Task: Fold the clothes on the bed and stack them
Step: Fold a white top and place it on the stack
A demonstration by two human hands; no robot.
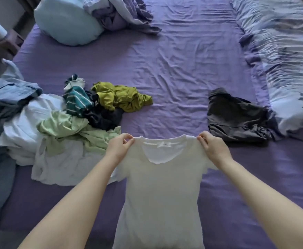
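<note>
A white T-shirt (161, 191) hangs spread out in front of me above the purple bed sheet (174, 69). My left hand (119, 147) pinches its left shoulder and my right hand (212, 147) pinches its right shoulder. The collar faces away from me and the hem drops out of view at the bottom. To the left lies a pile of unfolded clothes (57, 133): white and pale green pieces, a teal striped top (77, 101), an olive garment (122, 97) and a dark one. A dark grey garment (235, 117) lies crumpled on the right.
A light blue pillow (66, 22) and a bunched lilac sheet (122, 13) lie at the head of the bed. A patterned duvet (287, 60) runs along the right side. Blue clothing (9, 94) hangs over the left edge.
</note>
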